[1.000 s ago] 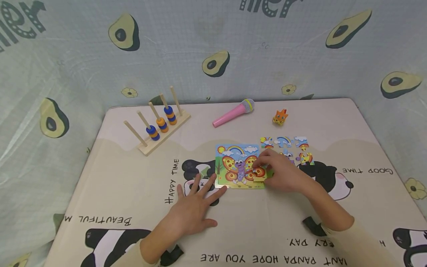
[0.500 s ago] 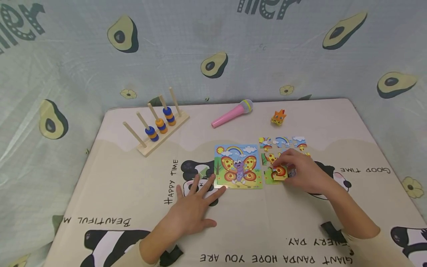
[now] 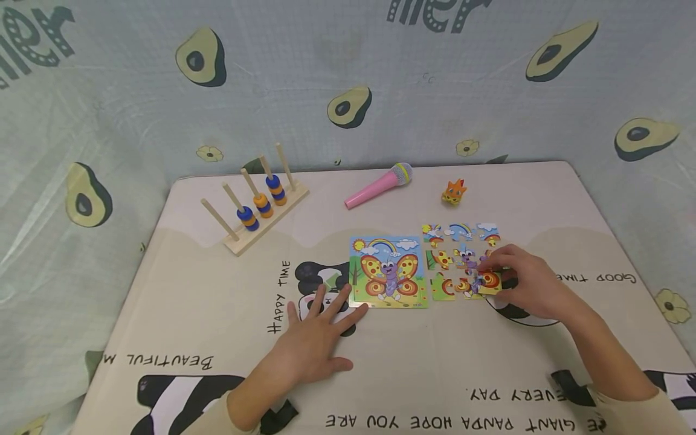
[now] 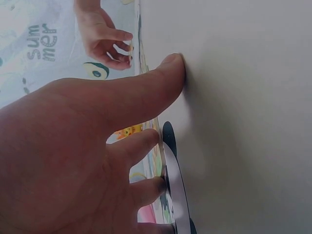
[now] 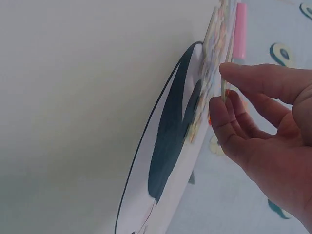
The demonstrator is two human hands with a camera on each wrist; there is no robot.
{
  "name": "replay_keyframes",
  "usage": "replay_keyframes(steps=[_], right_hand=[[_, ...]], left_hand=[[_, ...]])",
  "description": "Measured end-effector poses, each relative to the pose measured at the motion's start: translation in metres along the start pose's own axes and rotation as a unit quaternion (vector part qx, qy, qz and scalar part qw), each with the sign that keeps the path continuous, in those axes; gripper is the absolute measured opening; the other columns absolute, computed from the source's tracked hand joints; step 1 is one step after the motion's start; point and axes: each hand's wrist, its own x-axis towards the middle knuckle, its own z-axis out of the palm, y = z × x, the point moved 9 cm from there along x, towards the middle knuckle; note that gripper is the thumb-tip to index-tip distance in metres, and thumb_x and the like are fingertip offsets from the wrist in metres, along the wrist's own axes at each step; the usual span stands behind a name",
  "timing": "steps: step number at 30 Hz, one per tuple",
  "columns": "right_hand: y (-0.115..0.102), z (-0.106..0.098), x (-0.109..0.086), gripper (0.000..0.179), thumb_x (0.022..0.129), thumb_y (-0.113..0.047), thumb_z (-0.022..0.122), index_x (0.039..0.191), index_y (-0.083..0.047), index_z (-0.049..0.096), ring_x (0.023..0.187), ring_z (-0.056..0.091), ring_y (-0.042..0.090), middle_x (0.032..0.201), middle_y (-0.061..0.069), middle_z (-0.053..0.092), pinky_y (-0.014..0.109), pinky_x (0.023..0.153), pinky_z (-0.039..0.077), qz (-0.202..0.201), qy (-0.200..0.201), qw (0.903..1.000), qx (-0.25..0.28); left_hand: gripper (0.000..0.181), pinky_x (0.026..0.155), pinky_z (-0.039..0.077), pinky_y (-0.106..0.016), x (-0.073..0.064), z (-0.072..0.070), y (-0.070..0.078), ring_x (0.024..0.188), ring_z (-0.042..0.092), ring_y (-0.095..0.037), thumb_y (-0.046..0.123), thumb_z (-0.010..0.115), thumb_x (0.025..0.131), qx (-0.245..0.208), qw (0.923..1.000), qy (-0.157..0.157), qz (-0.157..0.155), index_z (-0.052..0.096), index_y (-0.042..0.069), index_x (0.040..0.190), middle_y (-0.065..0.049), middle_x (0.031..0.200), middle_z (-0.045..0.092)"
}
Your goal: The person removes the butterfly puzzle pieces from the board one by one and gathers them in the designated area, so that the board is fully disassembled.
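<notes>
My right hand pinches a jigsaw puzzle piece with an orange wing pattern between thumb and fingers. In the right wrist view the fingertips hold the thin piece above the table. Under and beside it lie rows of puzzle pieces from a butterfly picture. To their left is a square butterfly picture board, with a rainbow and sun on it. My left hand lies with fingers spread on the tablecloth, fingertips right at the board's lower left edge. From the left wrist view, its thumb stretches out over the cloth.
Behind the board lies a pink toy microphone. A small orange toy figure sits to its right. At the back left stands a wooden peg stand with blue and orange rings. The tablecloth has panda prints, and an avocado-print sheet hangs behind.
My right hand has carried the puzzle piece rightward, from over the butterfly board to the right end of the bottom row of pieces. The left hand has stayed in place.
</notes>
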Motion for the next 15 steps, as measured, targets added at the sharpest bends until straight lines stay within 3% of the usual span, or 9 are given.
replay_keyframes(steps=[6,12,15], right_hand=[[0.013,-0.002,-0.004,0.048,0.075,0.007,0.087,0.119,-0.005,0.073,0.102,0.068,0.033,0.128,0.017,0.058,0.047,0.087,0.061,0.018,0.002,0.9998,-0.001],[0.021,-0.006,-0.008,0.044,0.075,0.008,0.086,0.115,-0.005,0.073,0.103,0.068,0.036,0.128,0.019,0.059,0.049,0.088,0.060,0.013,0.010,0.9998,-0.011],[0.024,-0.008,-0.009,0.043,0.074,0.010,0.085,0.113,-0.006,0.074,0.104,0.067,0.035,0.127,0.018,0.060,0.044,0.087,0.061,0.007,0.016,0.9997,-0.016]], left_hand=[[0.094,0.100,0.017,-0.093,0.000,0.000,0.000,0.159,0.010,-0.051,0.055,0.082,0.084,-0.003,1.0000,-0.003,-0.001,0.032,0.042,0.163,-0.002,0.177,0.012],[0.094,0.099,0.017,-0.094,0.000,0.000,0.000,0.159,0.010,-0.051,0.055,0.082,0.084,-0.004,1.0000,-0.002,-0.001,0.032,0.042,0.163,-0.002,0.177,0.012],[0.094,0.099,0.017,-0.094,0.000,0.000,-0.001,0.159,0.010,-0.051,0.055,0.082,0.084,-0.005,1.0000,-0.001,-0.001,0.032,0.042,0.163,-0.002,0.177,0.012]])
